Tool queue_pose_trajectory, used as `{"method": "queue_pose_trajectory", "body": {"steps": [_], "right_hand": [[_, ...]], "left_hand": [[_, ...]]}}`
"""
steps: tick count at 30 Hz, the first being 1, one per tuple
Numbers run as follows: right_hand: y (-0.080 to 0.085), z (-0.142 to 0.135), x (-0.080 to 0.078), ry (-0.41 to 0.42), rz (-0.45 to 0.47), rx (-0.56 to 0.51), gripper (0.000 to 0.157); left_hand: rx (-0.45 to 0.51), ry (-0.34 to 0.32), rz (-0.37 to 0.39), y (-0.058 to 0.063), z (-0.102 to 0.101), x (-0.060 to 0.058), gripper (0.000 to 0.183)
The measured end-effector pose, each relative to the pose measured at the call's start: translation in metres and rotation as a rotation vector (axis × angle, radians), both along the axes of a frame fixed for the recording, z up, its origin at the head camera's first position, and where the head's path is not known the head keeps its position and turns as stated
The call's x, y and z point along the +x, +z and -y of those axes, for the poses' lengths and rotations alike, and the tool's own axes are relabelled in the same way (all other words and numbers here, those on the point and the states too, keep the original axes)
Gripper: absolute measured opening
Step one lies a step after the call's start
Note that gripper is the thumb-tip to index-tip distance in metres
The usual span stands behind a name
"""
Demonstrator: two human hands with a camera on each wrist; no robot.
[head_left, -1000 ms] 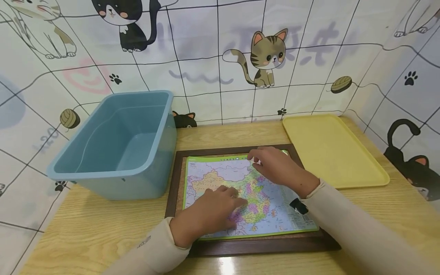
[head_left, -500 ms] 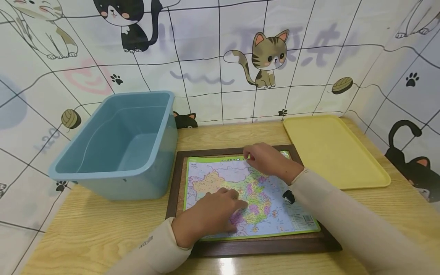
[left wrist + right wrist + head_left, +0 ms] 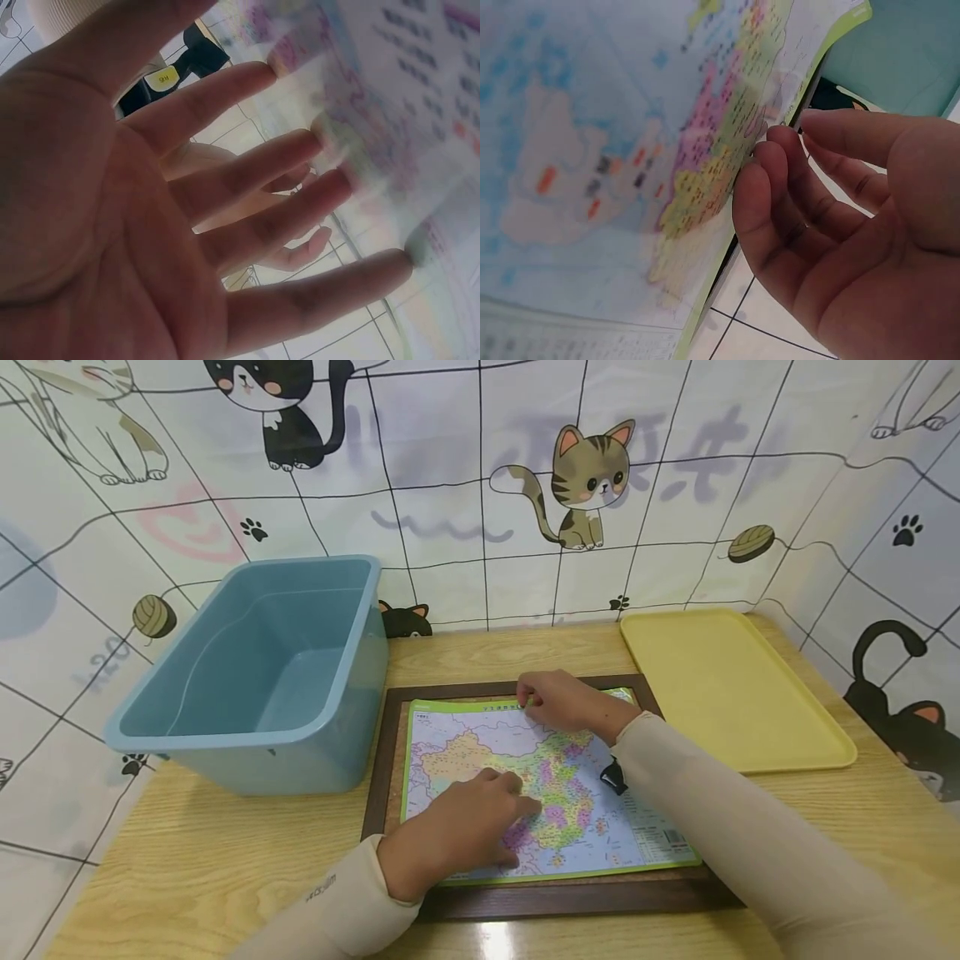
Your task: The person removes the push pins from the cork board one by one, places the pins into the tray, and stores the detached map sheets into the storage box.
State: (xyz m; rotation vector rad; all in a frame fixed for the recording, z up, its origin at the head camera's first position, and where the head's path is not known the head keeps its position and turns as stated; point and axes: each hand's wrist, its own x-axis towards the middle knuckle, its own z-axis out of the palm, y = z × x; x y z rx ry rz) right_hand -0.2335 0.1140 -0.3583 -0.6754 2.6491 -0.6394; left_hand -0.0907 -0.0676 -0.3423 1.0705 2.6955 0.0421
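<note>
A colourful printed map with a green border lies inside a dark wooden frame over a brown cork-like surface. My left hand rests on the map's lower middle, fingers spread; the left wrist view shows the straight fingers touching its glossy sheet. At the map's top edge is my right hand, its fingers bent. In the right wrist view those curled fingers and the thumb meet close to the green border. Whether anything sits between those fingertips is hidden.
A blue plastic tub stands on the wooden table at the left. The yellow tray lies at the right, close beside the frame. A cat-patterned cloth forms the backdrop behind.
My right hand has moved left along the map's top edge, with its sleeve following. My left hand keeps its place on the map. The map and frame look unmoved.
</note>
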Motion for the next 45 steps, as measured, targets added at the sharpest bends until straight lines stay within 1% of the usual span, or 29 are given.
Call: {"method": "queue_pose_trajectory", "body": {"steps": [2, 7, 11, 15, 18, 22, 31, 36, 41, 45], "right_hand": [[-0.001, 0.002, -0.002, 0.002, 0.003, 0.004, 0.010], [-0.001, 0.004, -0.004, 0.026, 0.005, 0.027, 0.016], [-0.002, 0.003, -0.006, 0.033, 0.035, 0.015, 0.017], [-0.003, 0.001, -0.009, 0.021, 0.081, -0.004, 0.014], [-0.004, -0.001, -0.011, 0.016, 0.116, -0.014, 0.014], [-0.003, -0.002, -0.012, 0.015, 0.139, -0.025, 0.014], [-0.004, -0.001, -0.015, 0.019, 0.149, -0.011, 0.010], [-0.005, -0.001, -0.017, 0.011, 0.175, -0.013, 0.010], [-0.004, -0.001, -0.016, 0.031, 0.181, -0.015, 0.010], [-0.005, -0.001, -0.017, 0.037, 0.174, -0.009, 0.010]], "left_hand": [[-0.008, -0.002, -0.010, 0.000, 0.000, 0.000, 0.058], [-0.015, -0.009, -0.030, -0.001, -0.001, 0.000, 0.058], [-0.010, -0.012, -0.047, -0.002, -0.001, 0.000, 0.057], [-0.009, -0.016, -0.059, -0.002, -0.001, -0.001, 0.057], [-0.011, -0.021, -0.057, -0.002, -0.001, -0.002, 0.056], [-0.013, -0.022, -0.046, -0.002, 0.000, -0.003, 0.057], [-0.007, -0.020, -0.040, -0.003, -0.001, -0.003, 0.057], [-0.004, -0.020, -0.041, -0.004, -0.001, -0.004, 0.058], [-0.005, -0.015, -0.029, -0.003, -0.001, -0.004, 0.059], [-0.012, -0.018, -0.035, -0.003, -0.001, -0.003, 0.059]]}}
